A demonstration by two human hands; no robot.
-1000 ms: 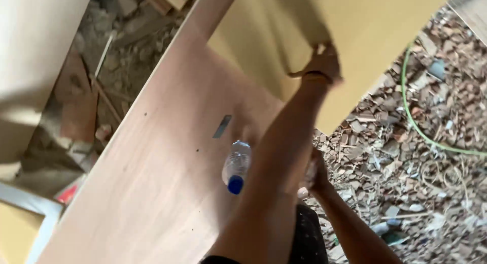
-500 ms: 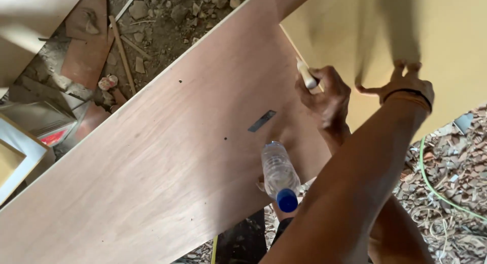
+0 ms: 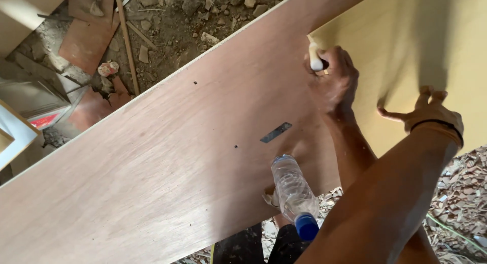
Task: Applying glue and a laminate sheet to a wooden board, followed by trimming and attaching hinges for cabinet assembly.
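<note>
Your brown plywood board (image 3: 152, 162) carried a clear plastic bottle (image 3: 293, 193), a small metal strip (image 3: 276, 132), a yellow sheet (image 3: 406, 45) overlapping its far end.

Probably a building site: plywood sheet (image 3: 152, 162) over rubble-strewn ground (image 3: 203, 15).
</note>
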